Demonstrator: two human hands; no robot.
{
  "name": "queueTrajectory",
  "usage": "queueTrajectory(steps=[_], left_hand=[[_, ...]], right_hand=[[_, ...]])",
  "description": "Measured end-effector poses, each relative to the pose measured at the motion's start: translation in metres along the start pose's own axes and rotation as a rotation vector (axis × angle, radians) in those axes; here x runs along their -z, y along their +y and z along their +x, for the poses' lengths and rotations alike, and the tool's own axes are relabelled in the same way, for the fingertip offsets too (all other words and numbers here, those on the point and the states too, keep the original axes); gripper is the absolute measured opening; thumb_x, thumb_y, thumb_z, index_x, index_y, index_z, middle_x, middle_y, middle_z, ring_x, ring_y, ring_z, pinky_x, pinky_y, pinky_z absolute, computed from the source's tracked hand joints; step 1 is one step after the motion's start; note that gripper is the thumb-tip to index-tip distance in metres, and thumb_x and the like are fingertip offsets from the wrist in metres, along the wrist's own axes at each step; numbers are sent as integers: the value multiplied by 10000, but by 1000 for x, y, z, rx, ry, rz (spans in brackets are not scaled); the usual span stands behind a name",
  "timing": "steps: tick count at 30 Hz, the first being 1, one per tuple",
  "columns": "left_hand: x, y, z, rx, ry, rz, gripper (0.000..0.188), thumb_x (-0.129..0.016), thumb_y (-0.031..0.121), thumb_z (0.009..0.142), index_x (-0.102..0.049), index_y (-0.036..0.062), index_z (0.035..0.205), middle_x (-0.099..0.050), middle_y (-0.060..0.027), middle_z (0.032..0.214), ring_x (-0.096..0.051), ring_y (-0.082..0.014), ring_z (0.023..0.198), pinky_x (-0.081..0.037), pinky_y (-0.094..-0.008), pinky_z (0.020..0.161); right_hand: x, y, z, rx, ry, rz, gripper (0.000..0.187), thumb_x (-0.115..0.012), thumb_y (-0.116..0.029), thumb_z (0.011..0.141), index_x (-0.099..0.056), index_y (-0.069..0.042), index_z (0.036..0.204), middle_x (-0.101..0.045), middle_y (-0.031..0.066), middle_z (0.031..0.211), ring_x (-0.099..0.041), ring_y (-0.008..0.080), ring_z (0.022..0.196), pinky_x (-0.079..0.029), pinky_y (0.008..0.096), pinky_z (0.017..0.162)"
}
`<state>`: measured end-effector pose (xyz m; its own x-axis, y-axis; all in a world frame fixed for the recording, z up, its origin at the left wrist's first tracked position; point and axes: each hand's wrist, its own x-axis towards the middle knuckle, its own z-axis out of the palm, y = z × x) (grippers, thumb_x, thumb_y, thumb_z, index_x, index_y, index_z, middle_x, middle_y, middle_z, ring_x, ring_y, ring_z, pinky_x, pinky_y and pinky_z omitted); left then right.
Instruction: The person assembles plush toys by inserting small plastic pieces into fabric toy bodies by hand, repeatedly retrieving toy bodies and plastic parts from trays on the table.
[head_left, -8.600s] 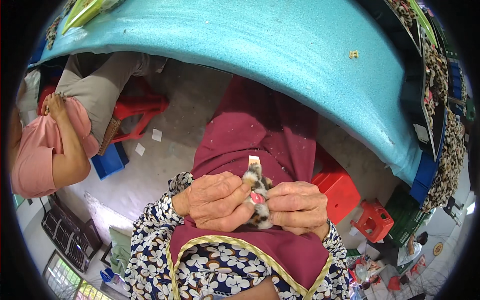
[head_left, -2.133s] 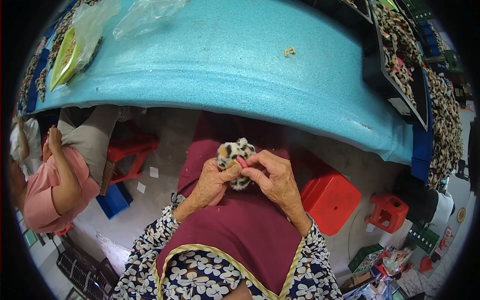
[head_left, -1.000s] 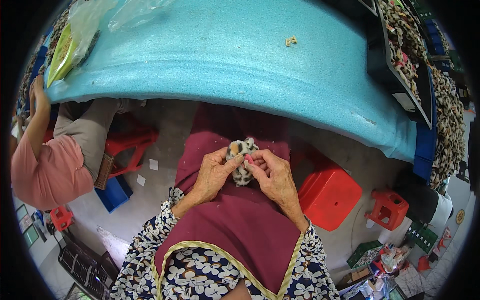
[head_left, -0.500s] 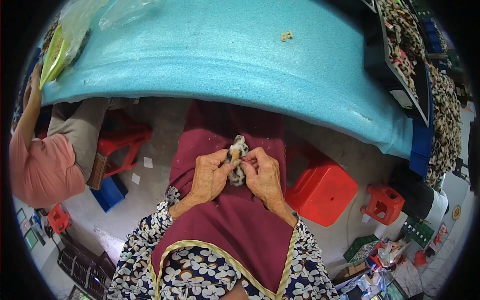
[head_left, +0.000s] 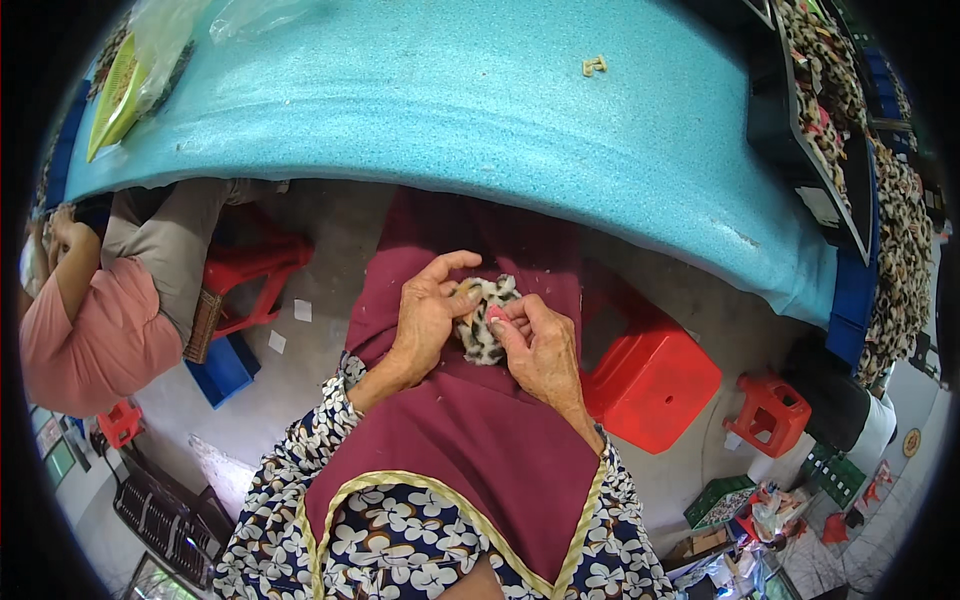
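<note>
Over my lap, covered by a maroon apron (head_left: 440, 440), I hold a small furry plush piece (head_left: 484, 346) with black, white and tan patches. My left hand (head_left: 424, 312) grips its left side, thumb on the fur and index finger lifted away from it. At its right side my right hand (head_left: 547, 348) pinches a small pink bit (head_left: 496, 314) between thumb and fingertips. Whether this pink bit is attached to the plush piece, I cannot tell. The underside of the plush piece is hidden.
A blue-covered table (head_left: 450, 110) curves ahead, with a small yellowish piece (head_left: 594, 66) on it. Dark bins (head_left: 815, 150) of furry pieces stand right, a green basket (head_left: 115, 95) left. A red stool (head_left: 655, 385) is beside me; a co-worker in pink (head_left: 100, 330) sits left.
My left index finger has lifted off and the plush piece has spread wider. The pink bit shows more at my right fingertips. The co-worker's hand has left the green basket.
</note>
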<state>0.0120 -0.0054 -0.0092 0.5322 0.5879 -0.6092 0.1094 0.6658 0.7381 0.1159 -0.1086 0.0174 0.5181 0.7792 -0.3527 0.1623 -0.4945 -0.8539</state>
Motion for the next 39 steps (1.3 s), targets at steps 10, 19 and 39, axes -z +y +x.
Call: queueTrajectory(steps=[10, 19, 39], left_hand=[[13, 25, 5, -97, -566, 417, 538, -775, 63, 630, -589, 75, 1134, -596, -17, 1000, -546, -125, 947, -444, -259, 826], [13, 9, 8, -552, -487, 627, 369, -810, 100, 608, -629, 62, 927, -603, -17, 804, -519, -78, 700, -438, -248, 634], [2, 25, -16, 266, -438, -13, 230, -747, 84, 733, -618, 9, 908, -642, -29, 758, -585, -65, 637, -484, -202, 564]], right_hand=[[20, -5, 6, -23, -100, 115, 117, -641, -66, 806, -581, 35, 816, -638, 116, 675, -610, 127, 571, -476, 253, 524], [33, 4, 10, -131, -234, 355, 108, -661, -54, 780, -607, 31, 821, -617, 49, 642, -570, 56, 583, -451, 230, 519], [52, 4, 5, 5, -248, 359, 153, -631, -94, 824, -636, 26, 919, -629, 30, 777, -558, 74, 678, -466, 218, 634]])
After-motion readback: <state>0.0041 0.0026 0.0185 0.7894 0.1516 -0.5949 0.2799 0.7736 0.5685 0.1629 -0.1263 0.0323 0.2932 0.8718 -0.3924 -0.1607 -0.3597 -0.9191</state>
